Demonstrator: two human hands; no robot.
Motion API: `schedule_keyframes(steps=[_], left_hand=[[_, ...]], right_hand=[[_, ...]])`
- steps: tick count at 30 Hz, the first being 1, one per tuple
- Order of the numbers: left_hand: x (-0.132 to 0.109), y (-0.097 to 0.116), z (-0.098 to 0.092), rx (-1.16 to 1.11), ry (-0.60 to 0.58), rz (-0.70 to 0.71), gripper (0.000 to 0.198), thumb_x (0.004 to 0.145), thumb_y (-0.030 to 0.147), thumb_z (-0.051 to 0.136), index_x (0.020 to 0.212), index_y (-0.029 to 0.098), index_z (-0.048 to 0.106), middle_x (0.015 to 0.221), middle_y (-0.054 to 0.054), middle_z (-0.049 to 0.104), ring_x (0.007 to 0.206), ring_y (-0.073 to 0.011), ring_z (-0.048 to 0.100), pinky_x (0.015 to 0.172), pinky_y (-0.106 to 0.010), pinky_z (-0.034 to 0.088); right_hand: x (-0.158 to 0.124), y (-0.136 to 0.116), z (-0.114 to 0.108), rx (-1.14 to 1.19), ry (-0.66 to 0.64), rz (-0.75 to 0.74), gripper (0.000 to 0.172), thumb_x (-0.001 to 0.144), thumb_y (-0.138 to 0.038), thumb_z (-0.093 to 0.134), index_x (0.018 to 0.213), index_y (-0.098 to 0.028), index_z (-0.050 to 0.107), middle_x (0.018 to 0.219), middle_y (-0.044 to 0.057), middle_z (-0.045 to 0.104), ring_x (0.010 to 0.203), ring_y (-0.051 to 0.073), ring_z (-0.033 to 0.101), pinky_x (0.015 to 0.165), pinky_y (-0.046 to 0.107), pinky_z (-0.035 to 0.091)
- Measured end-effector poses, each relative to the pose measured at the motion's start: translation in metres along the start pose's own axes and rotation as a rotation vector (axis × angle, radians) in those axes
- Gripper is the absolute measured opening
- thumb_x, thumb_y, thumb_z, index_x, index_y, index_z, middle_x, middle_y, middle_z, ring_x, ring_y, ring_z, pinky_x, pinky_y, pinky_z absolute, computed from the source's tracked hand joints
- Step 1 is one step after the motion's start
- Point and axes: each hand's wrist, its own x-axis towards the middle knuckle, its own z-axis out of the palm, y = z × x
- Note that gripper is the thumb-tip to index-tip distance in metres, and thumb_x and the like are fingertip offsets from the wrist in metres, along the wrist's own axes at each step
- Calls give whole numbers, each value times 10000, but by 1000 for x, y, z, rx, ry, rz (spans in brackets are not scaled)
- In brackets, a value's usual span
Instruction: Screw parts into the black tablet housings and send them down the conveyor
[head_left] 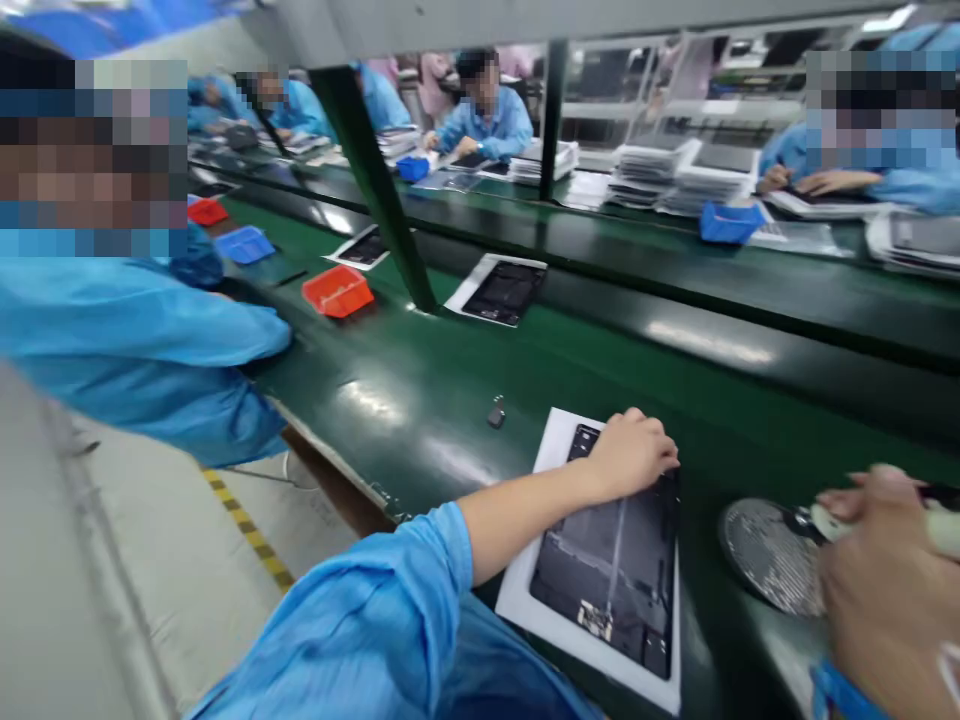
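Left hand (pixel 630 455), fingers together, lies on the tablet (pixel 607 570); right hand (pixel 885 600), fingers clamped on a pale tool (pixel 840 522), is beside it, by one mesh disc (pixel 769 555).

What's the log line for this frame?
left hand: on dark tablet housing | right hand: gripping pale tool | near: mesh disc

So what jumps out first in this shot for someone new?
The long green assembly line dominates, with blue-smocked workers along both sides. Up close, the left hand rests on a dark tablet shell lying on a white sheet, while the right hand sits beside a round mesh disc. Farther up the line, a red tray stands out.
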Motion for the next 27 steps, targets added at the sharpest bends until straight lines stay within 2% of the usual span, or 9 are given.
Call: schedule_keyframes(steps=[2, 5, 8, 11, 17, 27], left_hand=[[-2, 4, -6, 5, -11, 0, 248, 1125, 389, 695, 1088, 229, 881, 1139, -117, 775, 1113, -313, 612, 876, -445, 482], [-2, 4, -14, -18, 27, 9, 217, 1118, 328, 708, 1062, 210, 881, 1127, -113, 782, 1102, -310, 603, 891, -446, 462], [-1, 1, -15, -55, 47, 8, 169, 1103, 290, 734, 1057, 208, 874, 1119, -96, 784, 1114, -308, 602, 900, -441, 455], [-1, 1, -15, -69, 60, 6, 146, 1094, 275, 748, 1062, 207, 874, 1112, -86, 788, 1135, -315, 607, 908, -452, 463], [-2, 4, -17, -64, 65, -7, 142, 1090, 277, 752, 1076, 211, 877, 1106, -92, 790, 1129, -324, 612, 899, -465, 477], [-1, 3, -17, -57, 67, -6, 149, 1092, 276, 744, 1053, 218, 876, 1105, -92, 790, 1132, -325, 607, 897, -458, 464]], right_hand=[[-4, 2, -4, 44, -90, -47, 713, 571, -613, 1055, 1094, -292, 693, 685, 19, 648, 448, 159, 568, 471, 436, 497], [-11, -1, -5, 71, -178, 17, 664, 688, -640, 985, 1080, -264, 602, 666, -58, 621, 446, 124, 556, 452, 325, 488], [-14, -2, 1, 100, -189, 14, 620, 760, -623, 948, 1097, -259, 577, 629, -113, 599, 422, 104, 520, 440, 285, 488], [-16, -2, 3, 138, -216, 10, 564, 807, -528, 944, 1147, -249, 590, 660, -108, 659, 422, 85, 519, 457, 263, 498], [-19, 0, 5, 136, -225, 19, 550, 830, -441, 913, 1232, -235, 600, 779, -64, 769, 432, 79, 552, 453, 252, 494], [-20, 3, 7, 93, -212, 37, 604, 811, -506, 909, 1263, -231, 617, 791, -63, 761, 444, 74, 543, 457, 253, 492]])
